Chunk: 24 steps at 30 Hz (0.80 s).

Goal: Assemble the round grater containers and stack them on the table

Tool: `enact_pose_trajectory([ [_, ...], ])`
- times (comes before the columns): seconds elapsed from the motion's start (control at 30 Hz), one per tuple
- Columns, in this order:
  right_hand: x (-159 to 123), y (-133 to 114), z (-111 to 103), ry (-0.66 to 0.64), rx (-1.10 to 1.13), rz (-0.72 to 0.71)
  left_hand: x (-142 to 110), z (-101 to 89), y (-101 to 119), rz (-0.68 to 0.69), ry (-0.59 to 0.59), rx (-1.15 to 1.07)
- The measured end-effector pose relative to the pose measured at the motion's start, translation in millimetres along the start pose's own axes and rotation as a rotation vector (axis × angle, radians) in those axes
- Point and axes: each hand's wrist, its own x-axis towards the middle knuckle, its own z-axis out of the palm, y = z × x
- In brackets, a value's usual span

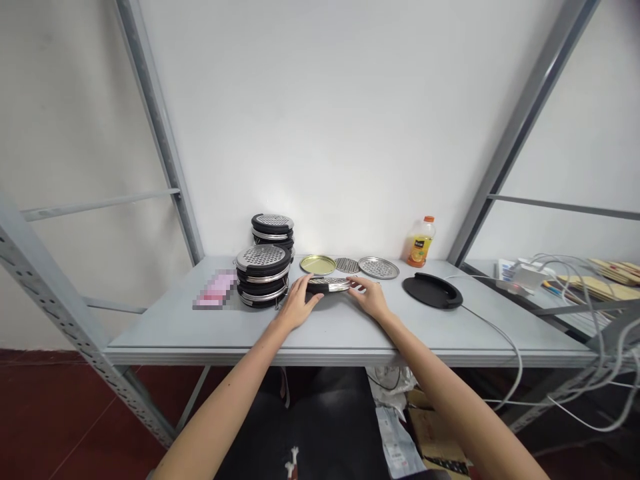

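Observation:
A round black-rimmed disc with a perforated metal top (pixel 329 285) lies on the grey table (pixel 350 327) in front of me. My left hand (pixel 299 301) grips its left edge with curled fingers. My right hand (pixel 371 296) holds its right edge the same way. Just behind the disc lie a gold round tin lid (pixel 318 265), a small perforated metal disc (pixel 347 265) and a larger perforated metal plate (pixel 379 268).
Two stacks of the same black-and-metal discs (pixel 263 275) stand to the left. A flat black oval part (pixel 433 291) and an orange juice bottle (pixel 421 242) sit to the right. White cables (pixel 505 337) trail off the right side. Steel shelf uprights frame both sides.

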Motion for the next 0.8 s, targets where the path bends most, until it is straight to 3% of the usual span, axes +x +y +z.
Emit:
enact_pose_trajectory([
  [0.2,4.4,-4.2,-3.4,0.021,0.229,0.170,0.1,6.9,-8.3,-0.012,0.062,0.001],
  [0.5,6.8,-16.4,-10.2,0.091,0.518,0.207,-2.2,4.7,-7.6,0.062,-0.041,0.019],
  [0.7,8.4,-12.1,-8.9,0.104,0.619,0.456,-2.7,3.4,-3.8,0.030,-0.063,0.021],
  [0.8,8.6,-9.1,-6.7,0.094,0.611,0.499,-3.3,1.5,-0.6,0.047,-0.103,0.048],
])
